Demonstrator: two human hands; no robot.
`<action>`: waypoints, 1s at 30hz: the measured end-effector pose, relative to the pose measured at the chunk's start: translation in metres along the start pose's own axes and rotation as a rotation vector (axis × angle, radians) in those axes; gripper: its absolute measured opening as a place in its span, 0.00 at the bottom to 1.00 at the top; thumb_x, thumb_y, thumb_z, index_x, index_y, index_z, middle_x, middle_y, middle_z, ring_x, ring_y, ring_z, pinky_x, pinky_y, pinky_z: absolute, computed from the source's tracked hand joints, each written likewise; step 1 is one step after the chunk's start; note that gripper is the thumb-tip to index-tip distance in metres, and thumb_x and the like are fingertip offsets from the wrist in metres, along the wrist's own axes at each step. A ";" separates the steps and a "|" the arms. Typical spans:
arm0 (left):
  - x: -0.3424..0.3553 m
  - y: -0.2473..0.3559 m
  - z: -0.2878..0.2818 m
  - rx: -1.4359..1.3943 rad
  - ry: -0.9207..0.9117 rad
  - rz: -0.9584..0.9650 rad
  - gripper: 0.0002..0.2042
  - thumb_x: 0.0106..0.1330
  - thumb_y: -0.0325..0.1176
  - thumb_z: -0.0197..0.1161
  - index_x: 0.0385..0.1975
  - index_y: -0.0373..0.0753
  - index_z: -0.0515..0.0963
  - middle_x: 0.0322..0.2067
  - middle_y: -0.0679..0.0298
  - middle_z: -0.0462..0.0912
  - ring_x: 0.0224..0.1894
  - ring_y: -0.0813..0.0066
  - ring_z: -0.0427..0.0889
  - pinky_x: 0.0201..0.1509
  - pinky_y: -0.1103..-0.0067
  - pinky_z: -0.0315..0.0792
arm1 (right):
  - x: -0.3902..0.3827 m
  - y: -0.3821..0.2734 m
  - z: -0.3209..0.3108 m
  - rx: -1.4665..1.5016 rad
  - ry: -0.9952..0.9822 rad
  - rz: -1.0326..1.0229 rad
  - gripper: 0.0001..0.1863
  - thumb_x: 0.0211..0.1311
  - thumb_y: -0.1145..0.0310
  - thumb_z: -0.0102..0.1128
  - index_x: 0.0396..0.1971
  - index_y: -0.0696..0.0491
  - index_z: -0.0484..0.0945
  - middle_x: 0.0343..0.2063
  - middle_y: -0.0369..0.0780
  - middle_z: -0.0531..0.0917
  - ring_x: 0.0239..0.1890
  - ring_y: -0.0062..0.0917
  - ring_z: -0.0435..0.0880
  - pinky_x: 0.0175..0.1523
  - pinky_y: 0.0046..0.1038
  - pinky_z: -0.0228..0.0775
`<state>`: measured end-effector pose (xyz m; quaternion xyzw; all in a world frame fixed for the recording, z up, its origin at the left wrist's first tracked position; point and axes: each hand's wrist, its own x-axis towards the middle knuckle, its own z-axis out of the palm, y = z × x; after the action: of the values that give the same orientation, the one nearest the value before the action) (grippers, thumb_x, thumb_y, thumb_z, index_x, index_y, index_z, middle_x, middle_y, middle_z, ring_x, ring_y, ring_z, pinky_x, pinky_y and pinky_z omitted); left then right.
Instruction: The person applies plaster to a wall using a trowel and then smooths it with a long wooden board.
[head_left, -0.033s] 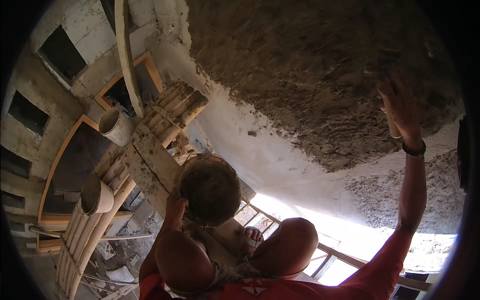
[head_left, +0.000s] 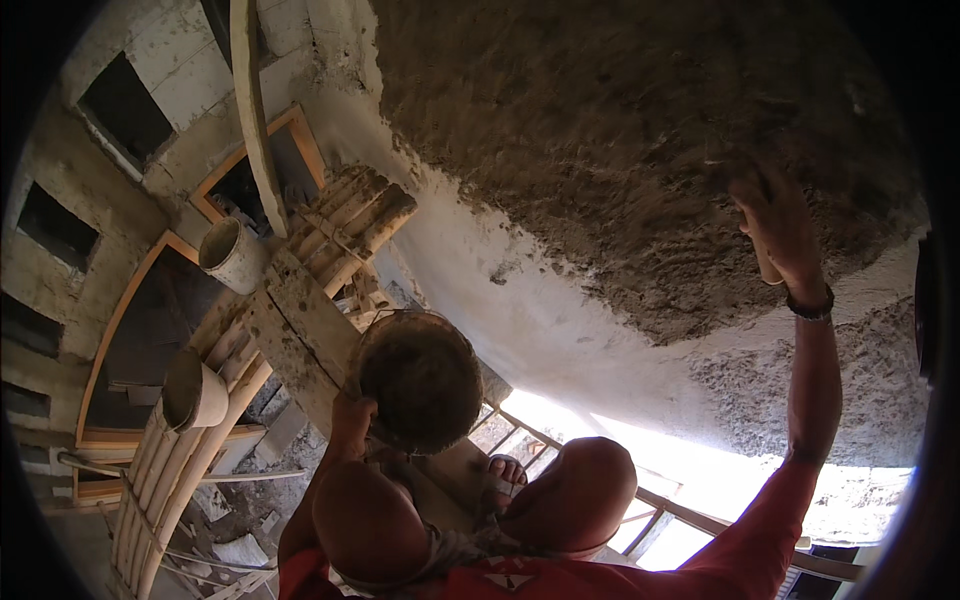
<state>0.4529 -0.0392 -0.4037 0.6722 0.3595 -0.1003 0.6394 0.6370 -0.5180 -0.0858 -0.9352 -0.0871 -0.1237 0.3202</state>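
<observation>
My left hand (head_left: 351, 418) grips the near left rim of a round bucket (head_left: 467, 345) between my knees and the planks. Dark wet mortar (head_left: 415, 385) lies inside the bucket. Raised at the far right, my right hand (head_left: 785, 235) is closed round the pale wooden handle (head_left: 768, 264) of what looks like a trowel. Its blade is lost against the dark plaster. Hand and tool are at a wall with a broad coat of rough brown mortar (head_left: 620, 190). Below that coat runs a paler, smoother strip of wall (head_left: 520, 290).
Two more buckets, one whitish (head_left: 235, 255) and one tilted (head_left: 197, 390), stand on the scaffold of bamboo poles (head_left: 195, 460) and boards (head_left: 300, 320) at left. A slanting pole (head_left: 255, 120) rises behind. Orange-framed openings (head_left: 112, 350) line the left wall. Bright light enters below right.
My right hand with the tool has shifted slightly left and down along the mortar. My left hand and the bucket stay nearly in place.
</observation>
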 end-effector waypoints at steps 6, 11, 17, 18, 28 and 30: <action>0.003 -0.003 0.012 -0.014 -0.022 0.042 0.25 0.45 0.20 0.56 0.49 0.34 0.73 0.32 0.64 0.76 0.31 0.75 0.74 0.34 0.78 0.68 | -0.022 0.036 0.156 -0.133 -0.265 0.034 0.26 0.60 0.55 0.59 0.53 0.54 0.69 0.38 0.48 0.82 0.40 0.41 0.83 0.45 0.41 0.74; 0.013 -0.014 0.001 0.072 -0.007 0.089 0.23 0.45 0.22 0.57 0.47 0.35 0.74 0.29 0.64 0.76 0.27 0.74 0.73 0.30 0.77 0.68 | 0.029 0.068 0.271 0.048 -0.133 0.090 0.27 0.58 0.55 0.59 0.54 0.53 0.69 0.40 0.51 0.82 0.44 0.48 0.80 0.48 0.44 0.72; 0.008 -0.009 0.006 0.066 0.006 0.137 0.18 0.46 0.23 0.57 0.42 0.34 0.75 0.22 0.66 0.73 0.18 0.79 0.68 0.20 0.77 0.64 | 0.051 0.119 0.270 0.078 0.129 0.065 0.26 0.56 0.58 0.62 0.53 0.54 0.72 0.40 0.49 0.83 0.47 0.45 0.80 0.51 0.41 0.72; 0.006 -0.006 0.004 0.038 0.008 0.110 0.18 0.46 0.22 0.57 0.42 0.34 0.75 0.22 0.66 0.73 0.17 0.79 0.68 0.20 0.77 0.64 | 0.048 0.120 0.257 0.091 0.103 0.088 0.26 0.57 0.59 0.62 0.53 0.54 0.72 0.40 0.49 0.83 0.47 0.44 0.80 0.51 0.40 0.72; 0.012 -0.003 -0.001 -0.067 -0.056 0.011 0.19 0.45 0.20 0.56 0.41 0.31 0.76 0.24 0.65 0.75 0.20 0.79 0.70 0.22 0.80 0.64 | -0.026 0.103 0.121 -0.103 0.102 0.079 0.23 0.59 0.62 0.60 0.52 0.57 0.72 0.41 0.49 0.83 0.45 0.42 0.82 0.50 0.38 0.75; 0.013 0.001 0.001 -0.048 -0.066 0.007 0.19 0.44 0.20 0.56 0.41 0.30 0.76 0.26 0.63 0.76 0.23 0.76 0.73 0.25 0.77 0.67 | -0.038 0.079 0.090 -0.182 0.081 0.084 0.22 0.59 0.64 0.60 0.51 0.58 0.72 0.41 0.51 0.82 0.45 0.44 0.82 0.49 0.38 0.75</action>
<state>0.4634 -0.0359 -0.4106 0.6542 0.3381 -0.1116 0.6673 0.6356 -0.5266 -0.2114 -0.9575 -0.0230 -0.1552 0.2419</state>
